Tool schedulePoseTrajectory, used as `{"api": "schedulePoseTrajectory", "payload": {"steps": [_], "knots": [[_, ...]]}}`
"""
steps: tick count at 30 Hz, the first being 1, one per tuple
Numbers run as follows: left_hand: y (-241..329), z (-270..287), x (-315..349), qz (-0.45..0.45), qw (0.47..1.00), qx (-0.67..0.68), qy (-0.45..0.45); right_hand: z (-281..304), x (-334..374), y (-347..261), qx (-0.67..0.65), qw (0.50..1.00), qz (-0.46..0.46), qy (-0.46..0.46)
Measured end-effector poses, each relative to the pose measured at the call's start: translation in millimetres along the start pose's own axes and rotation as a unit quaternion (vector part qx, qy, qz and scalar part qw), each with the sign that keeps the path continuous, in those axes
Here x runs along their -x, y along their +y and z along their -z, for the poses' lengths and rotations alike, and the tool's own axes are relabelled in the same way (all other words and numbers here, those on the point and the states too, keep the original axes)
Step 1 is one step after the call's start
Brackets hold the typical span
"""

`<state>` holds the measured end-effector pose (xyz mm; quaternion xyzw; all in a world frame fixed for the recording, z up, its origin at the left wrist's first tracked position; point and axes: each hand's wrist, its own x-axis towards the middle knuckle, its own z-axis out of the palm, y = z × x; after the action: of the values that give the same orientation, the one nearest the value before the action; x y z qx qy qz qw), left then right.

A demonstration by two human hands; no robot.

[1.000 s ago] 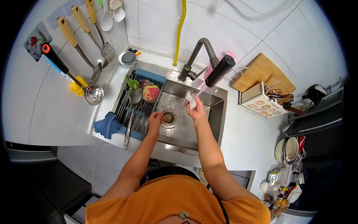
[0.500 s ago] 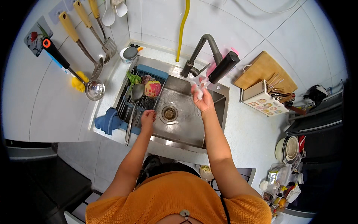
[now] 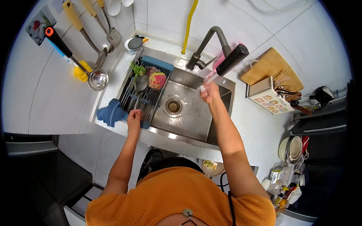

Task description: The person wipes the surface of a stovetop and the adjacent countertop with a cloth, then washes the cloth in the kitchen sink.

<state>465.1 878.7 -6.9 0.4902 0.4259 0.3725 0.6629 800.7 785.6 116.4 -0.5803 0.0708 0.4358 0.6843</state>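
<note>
My left hand [image 3: 134, 118] is closed around the handle of a metal serving spoon [image 3: 141, 84], whose bowl rests on the blue-framed drying rack [image 3: 155, 62] over the sink's left side. Beside the spoon's bowl lie green leaves [image 3: 138, 70] and a pink and yellow round thing [image 3: 157, 80]. My right hand [image 3: 210, 92] is under the black faucet head [image 3: 232, 59], where a stream of water meets it. Its fingers are curled round something small and white, partly hidden and smeared by the water.
The steel sink [image 3: 188, 122] has a round drain [image 3: 174, 107]. A blue cloth [image 3: 111, 112] hangs at the rack's near left corner. To the right stand a cutting board [image 3: 281, 67] and a utensil holder [image 3: 268, 100]. A ladle [image 3: 98, 80] and turners hang on the left wall.
My left hand has moved left from beside the spoon onto its handle. My right hand has turned and drawn its fingers in under the faucet. The whole view has shifted slightly.
</note>
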Motion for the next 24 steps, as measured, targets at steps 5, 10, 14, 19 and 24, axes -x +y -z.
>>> {"api": "schedulePoseTrajectory", "payload": {"steps": [5,10,14,19,24], "knots": [[19,16,13,-0.014,0.999,-0.044,-0.005,13,10,21,0.197,0.976,0.083,0.032],[41,20,21,-0.062,0.994,-0.081,0.029,30,21,41,0.372,0.919,0.129,0.029],[41,43,12,-0.199,0.95,-0.219,0.105,66,0,43,0.255,0.964,0.061,0.034],[61,78,5,-0.298,0.776,-0.539,0.135,122,-23,38,-0.019,0.998,0.007,0.058],[59,90,-1,-0.168,0.762,-0.602,0.172,171,-41,15,-0.193,0.973,0.039,0.121]]}}
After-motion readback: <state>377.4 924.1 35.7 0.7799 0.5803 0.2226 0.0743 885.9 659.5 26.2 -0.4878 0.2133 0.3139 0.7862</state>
